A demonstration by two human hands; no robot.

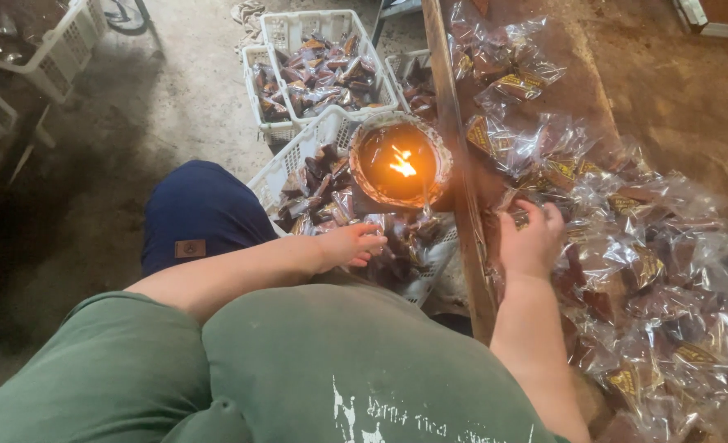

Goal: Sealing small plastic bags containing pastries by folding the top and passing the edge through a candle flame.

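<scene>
The right hand (532,238) lies on the heap of clear cellophane packets with dark brown contents and yellow labels (626,246) that covers the brown worktop (667,74), its fingers curled down into the pile around the neck of one packet; whether it has that packet fully gripped I cannot tell, as the fingertips are buried in the wrapping. The left hand (349,244) reaches out over the white slatted plastic crate of filled dark packets (298,160), fingers loosely bent and close together, touching the packets on top; no packet shows clearly inside its grip. Between the two hands and just beyond them stands a small round tin of dark oil with a burning flame (398,162), set at the near edge of the worktop above the crate.

By the look of it, the step in hand is picking an unsealed packet from the pile on the right side, and the next move would call for bringing the packet's open end to the flame without scorching the film or a finger, then dropping it into the crate under the left hand.

Farther beyond the flame are two more white plastic crates of packets (323,66). Near the left forearm is a knee in dark blue cloth (200,213). The long wooden edge rail of the worktop (454,148) runs between the hands, and the flame sits right in the path from pile to crate
</scene>
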